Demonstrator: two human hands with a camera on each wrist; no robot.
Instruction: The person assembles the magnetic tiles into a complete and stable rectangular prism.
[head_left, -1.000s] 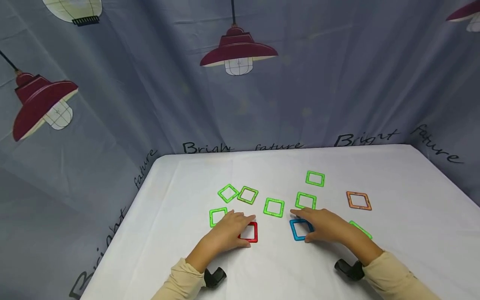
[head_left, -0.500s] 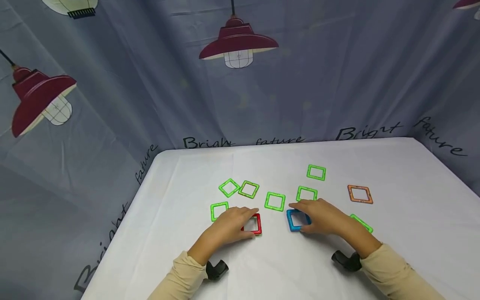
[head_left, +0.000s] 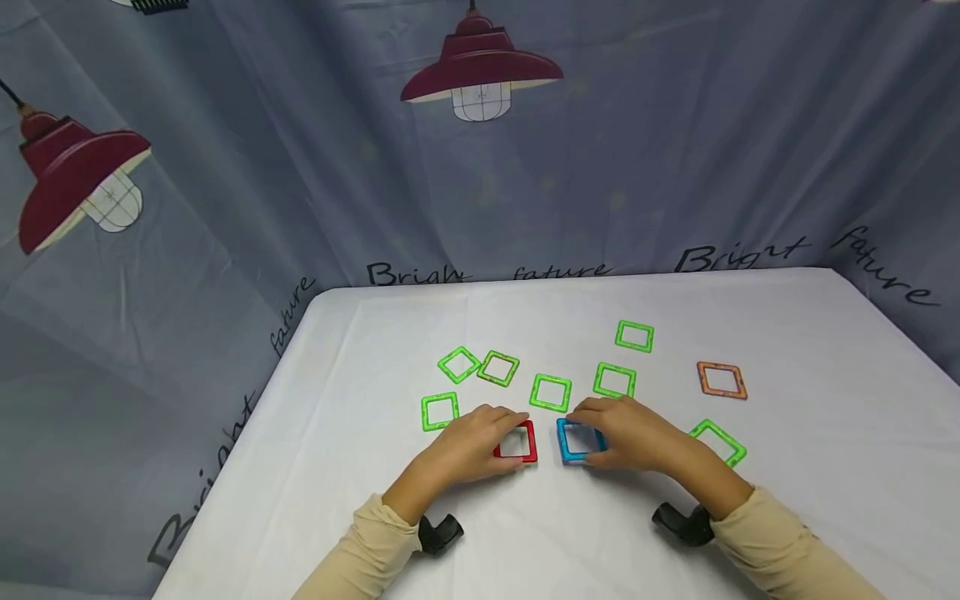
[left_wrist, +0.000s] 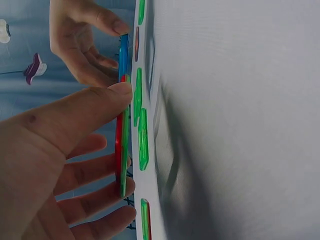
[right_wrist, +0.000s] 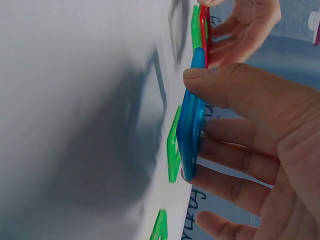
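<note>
We see the left hand (head_left: 476, 442) pinching a red frame (head_left: 532, 442), with a green layer (left_wrist: 124, 170) against its underside, and the right hand (head_left: 633, 435) pinching a blue frame (head_left: 563, 442). Both are raised above the white table (head_left: 570, 542), side by side and apart. Thumbs take the near edges and fingers the far ones, which, we judge, leaves the facing sides uncovered. Just behind the gap lies a green frame (head_left: 552, 377), which could hinder the fingertips. The right forearm partly covers another green frame (head_left: 726, 436); the orange frame (head_left: 718, 366) lies farther off.
</note>
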